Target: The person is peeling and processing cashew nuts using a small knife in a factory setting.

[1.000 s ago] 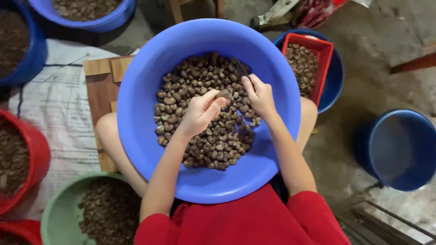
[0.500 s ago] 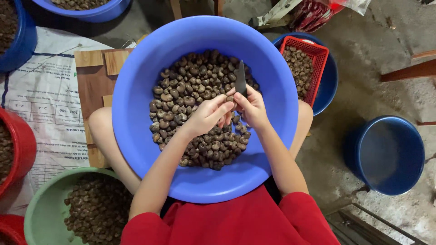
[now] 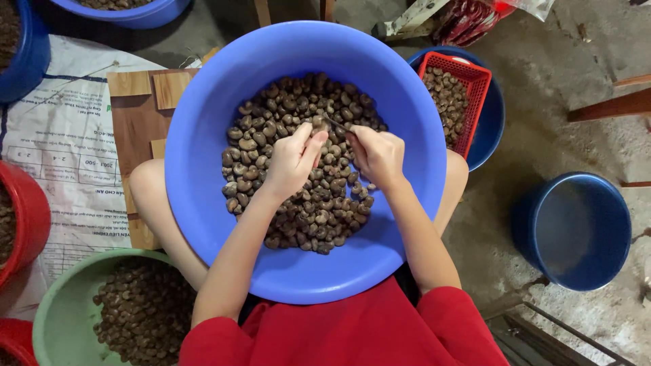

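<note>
- Big blue basin (image 3: 203,176) sits on my lap, packed with brown nuts (image 3: 298,203) piled mostly in the middle and toward the far side.
- My left hand (image 3: 291,163) is curled up over the heap, thumb and fingers pinched together on one nut (image 3: 317,124) right at the fingertips. Can't see much of that nut, my fingers cover most of it.
- My right hand (image 3: 378,154) is closed round a small thin tool (image 3: 336,125). Only the dark slim tip pokes out, so I can't say exactly what kind of blade or pick it is.
- The bit that matters: the tool tip points left and slightly away from me, straight at the nut in my left hand. Tip and nut look like they're touching or just about. So the nut lies to the left of my right hand, on the far edge of my left one, and the tool's long axis runs across the basin from right to left.
- Both hands are about level over the pile, nearly knuckle to knuckle.
- Around me: a red basket (image 3: 475,102) of nuts inside a blue tub to the right, an empty blue bucket (image 3: 576,230) further right, a green tub (image 3: 61,305) of nuts by my left knee, and a wooden board (image 3: 139,122) on a printed sack (image 3: 61,156) on the floor.
</note>
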